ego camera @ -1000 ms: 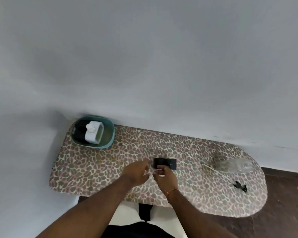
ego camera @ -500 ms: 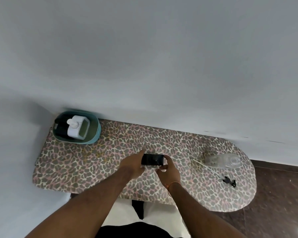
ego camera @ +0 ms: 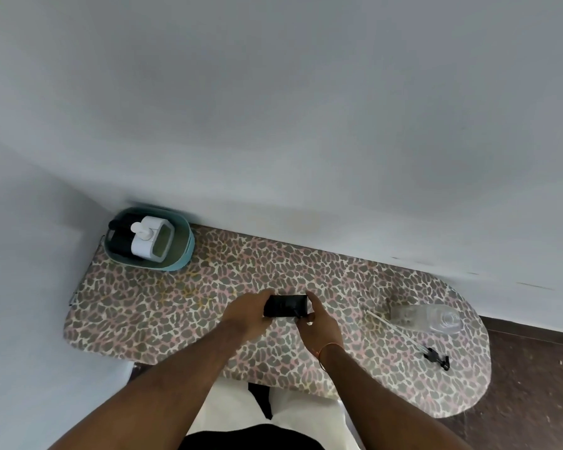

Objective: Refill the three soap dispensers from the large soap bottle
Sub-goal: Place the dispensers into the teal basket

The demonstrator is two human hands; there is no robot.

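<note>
You are holding a phone [ego camera: 285, 306] in both hands, left hand [ego camera: 247, 315] and right hand [ego camera: 319, 323]; the dispensers [ego camera: 145, 238] are sitting in the basket [ego camera: 184, 254] far left, nearer your left.

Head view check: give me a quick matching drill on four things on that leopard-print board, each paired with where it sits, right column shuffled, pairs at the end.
Things:
1. teal basket
2. black phone
3. clear bottle
4. pump with tube

Places:
A. held between both hands, mid-board
B. far left end, by the wall
C. lying on its side, right end
D. near edge, in front of the clear bottle

Pairs: 1-B, 2-A, 3-C, 4-D
</note>
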